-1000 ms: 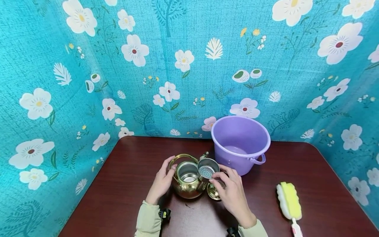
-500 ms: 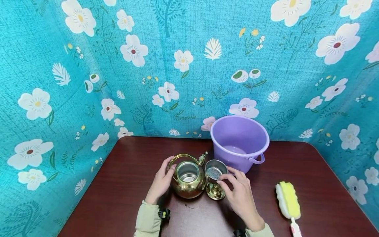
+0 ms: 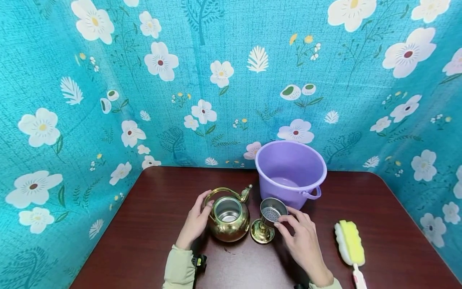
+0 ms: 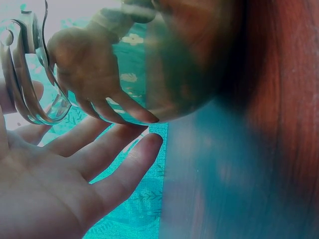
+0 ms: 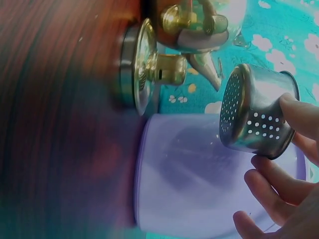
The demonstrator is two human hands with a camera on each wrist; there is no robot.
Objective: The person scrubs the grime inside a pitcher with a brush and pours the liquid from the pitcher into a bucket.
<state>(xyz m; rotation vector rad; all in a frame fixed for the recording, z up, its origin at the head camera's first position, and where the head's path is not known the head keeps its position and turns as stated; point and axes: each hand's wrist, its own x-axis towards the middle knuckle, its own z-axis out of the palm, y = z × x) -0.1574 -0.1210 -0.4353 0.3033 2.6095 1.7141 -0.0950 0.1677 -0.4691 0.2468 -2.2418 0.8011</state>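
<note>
A round gold teapot point(image 3: 229, 232), its lid off and its steel inside showing, stands on the table. My left hand point(image 3: 195, 223) holds it at the handle side, thumb by the handle point(image 4: 30, 94) and fingers against the body. In my right hand point(image 3: 302, 243), a steel tea strainer point(image 5: 264, 109) with a perforated bottom is pinched at the rim between thumb and fingers. The strainer is raised to the right of the teapot, overlapping the gold lid point(image 3: 262, 233) in the head view. That lid rests on the table, knob upward.
A purple bucket point(image 3: 265, 182) stands behind the strainer, near the back edge. Toward the right lies a yellow and white sponge brush point(image 3: 351, 243) with its handle pointing to the front. A flowered teal cloth point(image 3: 231, 92) hangs around the dark wooden table point(image 3: 162, 200).
My right hand has carried the strainer to the right, away from the teapot's opening, and more of the lid shows. The left hand stays at the teapot.
</note>
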